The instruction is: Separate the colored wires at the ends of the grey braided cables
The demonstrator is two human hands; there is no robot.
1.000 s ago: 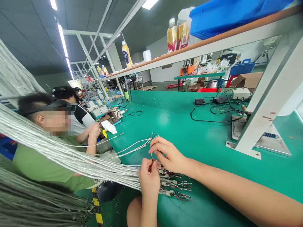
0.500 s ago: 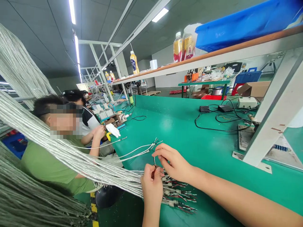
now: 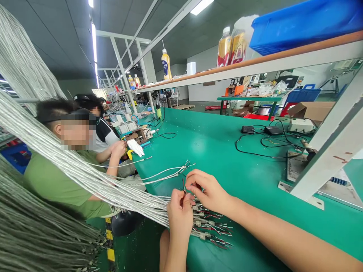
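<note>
My left hand (image 3: 180,209) is closed in a pinch around the end of a silvery cable, whose thin wires (image 3: 183,184) stick up above the thumb and forefinger. Just to the right, my right hand (image 3: 208,190) bends over that end with thumb and forefinger pinched at one of the wires. The fingertips partly hide the contact. Under and beside both hands lie several cable ends (image 3: 219,241) with red, white and black wires and clear connector-like pieces. Their braided cables (image 3: 141,204) run off to the left in a thick bundle. Farther back, a few separate cable ends (image 3: 184,168) rest on the green tabletop (image 3: 241,181).
A co-worker in a green shirt (image 3: 65,181) sits at the left, beyond the hanging cables. A white glove (image 3: 135,147) lies by a bench machine (image 3: 136,134). Black pedals (image 3: 273,130) with cords lie at the right, near a white shelf post (image 3: 326,143). Bottles (image 3: 224,47) stand on the shelf.
My right fingertips have come down closer to my left hand, at the wires. The left hand keeps its pinch. The camera view has shifted slightly.
</note>
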